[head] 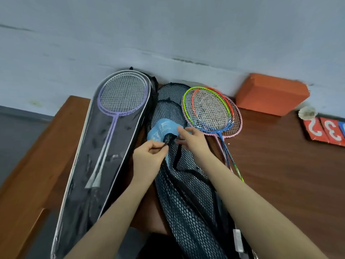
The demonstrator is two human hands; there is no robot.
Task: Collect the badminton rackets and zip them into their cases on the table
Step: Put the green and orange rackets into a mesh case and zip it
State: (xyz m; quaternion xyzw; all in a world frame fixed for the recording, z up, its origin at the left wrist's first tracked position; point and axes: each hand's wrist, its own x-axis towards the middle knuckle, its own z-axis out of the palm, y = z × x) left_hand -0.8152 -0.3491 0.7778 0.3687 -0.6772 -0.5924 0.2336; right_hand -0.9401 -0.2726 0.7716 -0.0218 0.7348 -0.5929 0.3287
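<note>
Your left hand (149, 153) pinches the edge of the black mesh case (188, 200) at mid-worktop (280, 165). Your right hand (192, 142) has its fingers curled on the blue fabric (158, 130) at the case's opening, apparently gripping it, though the view is blurred. Two purple-and-white rackets (122, 94) lie in the open clear-fronted case (87, 165) on the left. The coloured rackets (211, 109) lie just right of the mesh case, with an orange block (270, 94) against the wall.
</note>
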